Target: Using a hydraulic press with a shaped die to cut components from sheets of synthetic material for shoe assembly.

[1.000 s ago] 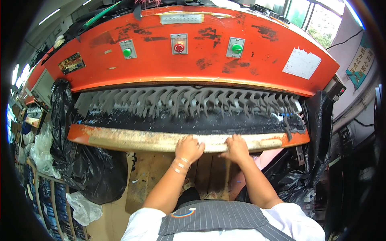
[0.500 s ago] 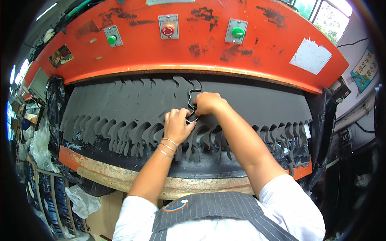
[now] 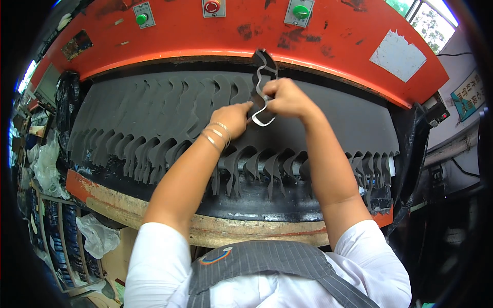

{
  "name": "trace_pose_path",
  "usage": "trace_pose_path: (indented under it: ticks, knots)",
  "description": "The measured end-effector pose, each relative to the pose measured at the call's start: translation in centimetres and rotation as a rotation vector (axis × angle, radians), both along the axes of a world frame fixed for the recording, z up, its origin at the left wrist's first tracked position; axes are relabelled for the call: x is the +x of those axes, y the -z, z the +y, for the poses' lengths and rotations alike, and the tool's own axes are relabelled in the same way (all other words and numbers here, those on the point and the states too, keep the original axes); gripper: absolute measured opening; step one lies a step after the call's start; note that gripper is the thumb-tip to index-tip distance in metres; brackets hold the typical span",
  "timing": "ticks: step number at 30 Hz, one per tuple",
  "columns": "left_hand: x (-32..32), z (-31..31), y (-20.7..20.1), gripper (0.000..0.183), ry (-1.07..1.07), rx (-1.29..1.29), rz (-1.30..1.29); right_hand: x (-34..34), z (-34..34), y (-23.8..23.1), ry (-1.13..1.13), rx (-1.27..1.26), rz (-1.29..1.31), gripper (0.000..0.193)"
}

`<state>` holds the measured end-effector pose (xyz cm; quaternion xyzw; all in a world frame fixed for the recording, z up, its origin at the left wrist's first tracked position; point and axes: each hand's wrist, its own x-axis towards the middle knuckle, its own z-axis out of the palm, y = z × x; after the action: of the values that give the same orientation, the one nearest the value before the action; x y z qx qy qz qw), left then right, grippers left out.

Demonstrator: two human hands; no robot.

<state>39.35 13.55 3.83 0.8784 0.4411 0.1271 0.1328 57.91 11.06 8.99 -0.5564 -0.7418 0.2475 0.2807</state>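
Note:
A narrow wavy metal cutting die (image 3: 258,84) is raised and tilted above a dark grey foam sheet (image 3: 328,115). My right hand (image 3: 289,99) grips the die by its right side, fingers wrapped over the rim. From the left, my left hand (image 3: 233,117) reaches to the die's lower left edge, its fingers held together. Whether those fingertips pinch the rim or a bit of dark foam beside it is hidden. Wavy cut strips (image 3: 221,95) stand slightly apart in the sheet left of the hands. Along the near edge, curled strip ends (image 3: 251,164) hang down.
Behind the sheet rises an orange press beam (image 3: 179,41) with a red button (image 3: 211,6) and green buttons (image 3: 300,12). A worn wooden edge (image 3: 246,232) runs along the front. Black plastic (image 3: 411,149) hangs at the right, and clear bags (image 3: 97,236) lie at the left.
The die has come up off the foam and tilted, carried away from me by my right hand. My left hand has shifted slightly up and right beside it. The view has tipped downward.

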Motion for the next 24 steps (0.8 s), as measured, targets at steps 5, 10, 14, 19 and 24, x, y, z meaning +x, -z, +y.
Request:
trace_pose_path:
  ticks: [5,10,14,19,24]
  knots:
    - [0.7,2.5,3.2,0.045,-0.104,-0.187,0.069,-0.1,-0.4,7.4,0.016,-0.023,-0.196,0.034]
    - [0.4,2.7,2.9,0.045,-0.072,-0.206,0.064,-1.0,-6.3,7.9,0.152,0.003,-0.098,0.094]
    - [0.3,2.8,3.4,0.046,-0.009,-0.176,0.021,-2.0,-5.6,9.8,0.195,0.19,-0.256,0.095]
    - [-0.2,2.1,3.6,0.045,0.006,-0.153,-0.034,-2.6,-6.5,9.6,0.188,0.35,-0.293,0.084]
    - [0.0,1.7,2.9,0.043,0.02,-0.169,-0.099,-2.7,-7.0,9.3,0.208,0.361,-0.328,0.088]
